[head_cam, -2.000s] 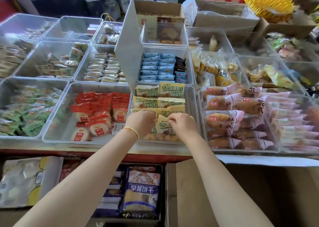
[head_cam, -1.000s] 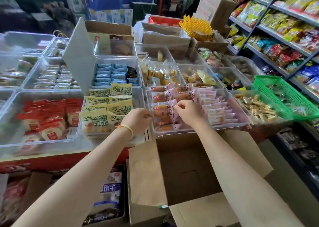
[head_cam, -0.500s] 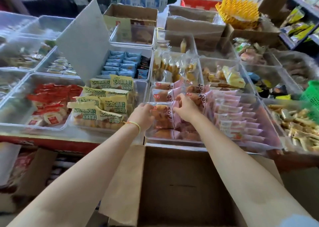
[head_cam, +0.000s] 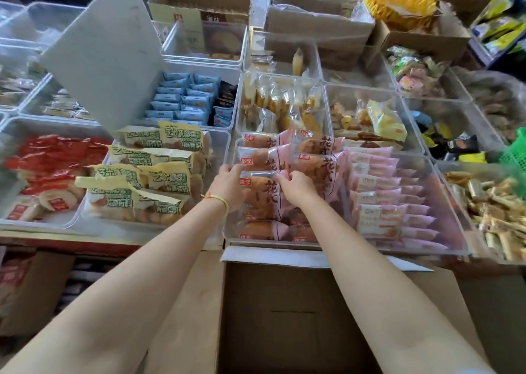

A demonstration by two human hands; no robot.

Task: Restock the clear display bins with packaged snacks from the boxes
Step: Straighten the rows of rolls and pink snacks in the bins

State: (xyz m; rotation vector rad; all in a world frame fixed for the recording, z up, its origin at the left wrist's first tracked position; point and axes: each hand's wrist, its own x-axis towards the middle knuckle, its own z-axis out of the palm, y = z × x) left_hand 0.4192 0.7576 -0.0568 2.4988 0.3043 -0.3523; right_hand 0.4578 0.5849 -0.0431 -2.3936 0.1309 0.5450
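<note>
Green basket [head_cam: 515,150] cut off right; far-left bins [head_cam: 17,89] blurred.

The red-edged display table [head_cam: 71,244] carries clear display bins [head_cam: 444,255] set edge to edge, with cardboard boxes [head_cam: 318,23] behind.

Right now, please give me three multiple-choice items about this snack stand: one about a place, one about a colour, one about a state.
1. Where are both hands?
A. in the bin of pink bread packs
B. in the cardboard box
C. on the green basket

2. What colour are the small packs in the bin behind the yellow-green packs?
A. red
B. light blue
C. purple

3. How is the cardboard box below the bins?
A. taped shut
B. open, with nothing seen inside
C. full of bottles

Key: 1 A, the left hand and right hand rest on a pink bread pack in its clear bin. 2 B, the light blue packs lie behind the yellow-green packs. 3 B, the cardboard box shows a bare bottom.
</note>
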